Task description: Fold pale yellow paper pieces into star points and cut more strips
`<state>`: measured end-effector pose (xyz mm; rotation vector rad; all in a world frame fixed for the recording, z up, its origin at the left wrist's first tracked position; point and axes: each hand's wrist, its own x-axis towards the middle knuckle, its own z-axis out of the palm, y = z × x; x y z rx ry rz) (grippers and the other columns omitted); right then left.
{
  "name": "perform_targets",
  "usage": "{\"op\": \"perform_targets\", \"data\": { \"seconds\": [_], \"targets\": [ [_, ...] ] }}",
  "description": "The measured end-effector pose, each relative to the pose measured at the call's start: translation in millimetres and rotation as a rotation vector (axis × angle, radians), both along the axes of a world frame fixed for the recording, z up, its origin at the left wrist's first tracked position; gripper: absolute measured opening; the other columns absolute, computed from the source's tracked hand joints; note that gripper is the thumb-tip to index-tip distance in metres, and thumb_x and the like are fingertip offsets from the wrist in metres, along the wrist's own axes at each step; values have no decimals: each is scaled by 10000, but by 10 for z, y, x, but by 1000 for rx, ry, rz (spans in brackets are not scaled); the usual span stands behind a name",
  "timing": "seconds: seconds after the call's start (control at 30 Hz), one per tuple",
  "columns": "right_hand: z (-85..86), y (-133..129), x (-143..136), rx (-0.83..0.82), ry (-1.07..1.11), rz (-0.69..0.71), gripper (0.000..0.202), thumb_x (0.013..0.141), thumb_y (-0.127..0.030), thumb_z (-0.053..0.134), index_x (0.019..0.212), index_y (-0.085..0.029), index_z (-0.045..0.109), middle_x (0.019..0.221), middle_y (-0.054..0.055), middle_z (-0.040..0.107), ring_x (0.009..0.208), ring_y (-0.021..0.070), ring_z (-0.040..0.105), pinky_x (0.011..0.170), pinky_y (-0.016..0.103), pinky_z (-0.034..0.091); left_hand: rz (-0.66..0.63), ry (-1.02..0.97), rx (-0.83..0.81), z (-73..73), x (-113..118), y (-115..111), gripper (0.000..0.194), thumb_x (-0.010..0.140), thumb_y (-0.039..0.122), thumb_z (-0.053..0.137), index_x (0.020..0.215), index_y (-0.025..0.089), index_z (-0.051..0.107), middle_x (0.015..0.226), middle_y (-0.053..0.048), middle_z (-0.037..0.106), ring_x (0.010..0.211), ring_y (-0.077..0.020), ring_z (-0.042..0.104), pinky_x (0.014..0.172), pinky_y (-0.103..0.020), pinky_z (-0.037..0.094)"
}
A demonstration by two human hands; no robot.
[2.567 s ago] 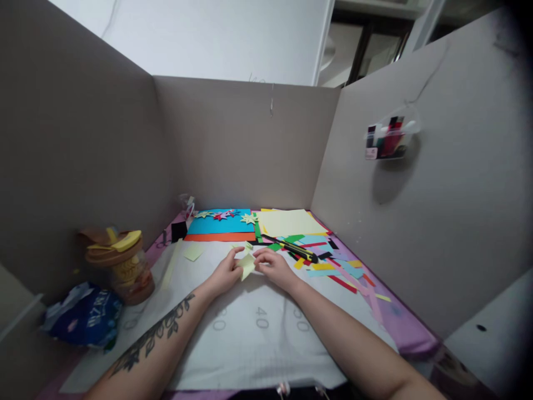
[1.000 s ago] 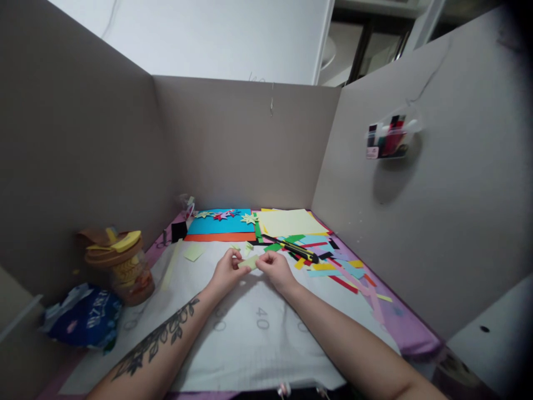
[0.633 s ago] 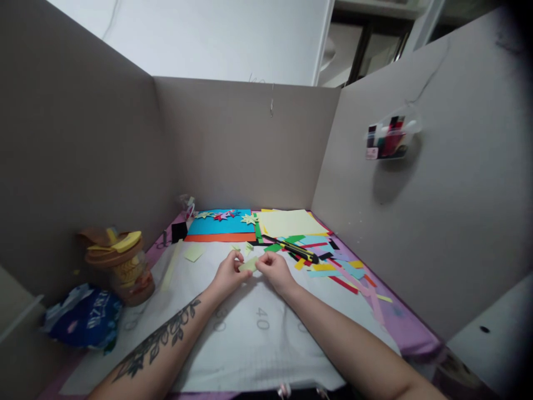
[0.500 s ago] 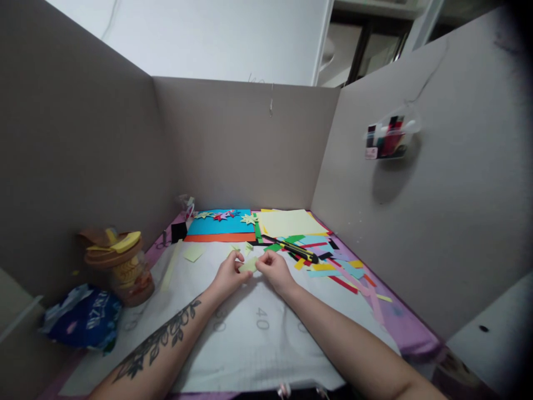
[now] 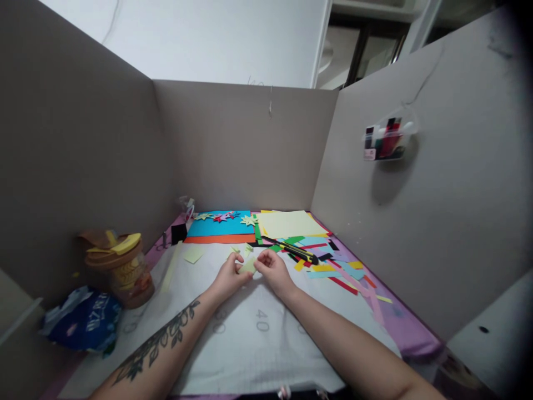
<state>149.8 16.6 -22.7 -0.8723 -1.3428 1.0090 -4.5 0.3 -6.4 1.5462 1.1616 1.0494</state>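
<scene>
A small pale green piece of paper (image 5: 248, 266) is held between my two hands above the white mat. My left hand (image 5: 229, 270) pinches its left side between thumb and fingers. At its right edge, my right hand (image 5: 272, 268) has thumb and forefinger closed on the paper. Just beyond my hands lie small folded pale green pieces (image 5: 249, 248). A pale green paper square (image 5: 194, 255) rests flat to the left, beside a long pale strip (image 5: 171, 266).
A black and yellow utility knife (image 5: 297, 251) lies among coloured paper strips (image 5: 328, 268) at right. Folded paper stars (image 5: 249, 220) sit on blue paper (image 5: 200, 226); cream sheets (image 5: 291, 222) are beside them. A brown cup (image 5: 131, 278) and blue packet (image 5: 85, 322) stand left. Grey panels surround the table.
The pale green paper has tilted slightly between my hands, its right end rising. My right hand's fingers have shifted a little along its edge.
</scene>
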Motion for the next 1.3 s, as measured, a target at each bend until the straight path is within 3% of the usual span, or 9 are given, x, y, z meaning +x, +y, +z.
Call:
{"op": "perform_targets", "data": {
  "seconds": [0.23,0.73,1.1,1.3],
  "targets": [
    [-2,8,25,-30,-48,-29,155,701,-284,633,655,-178,530,605,-26,543,578,122,488,578,244,382,-39,-69,-30,18,-7,-3,395,659,268,654,861,233,317,518,115,502,409,-63,421,410,-146,274],
    [17,-6,21,-10,-121,-154,109,664,-226,612,594,-178,543,608,-13,578,590,133,509,590,249,399,19,40,56,6,22,1,319,676,239,614,861,217,355,475,137,399,404,-53,366,413,-146,262],
    [29,-14,23,-5,-128,-161,100,666,-228,602,601,-177,544,609,-13,576,594,134,512,590,248,404,21,34,17,-4,11,2,325,680,271,622,873,214,367,510,79,558,418,-80,459,417,-152,290],
    [8,2,25,-11,-118,-162,94,665,-224,601,603,-175,549,609,-13,572,596,134,513,598,250,410,20,26,4,45,20,-22,329,672,291,634,852,216,369,539,56,602,393,-69,429,405,-152,284]
  ]
}}
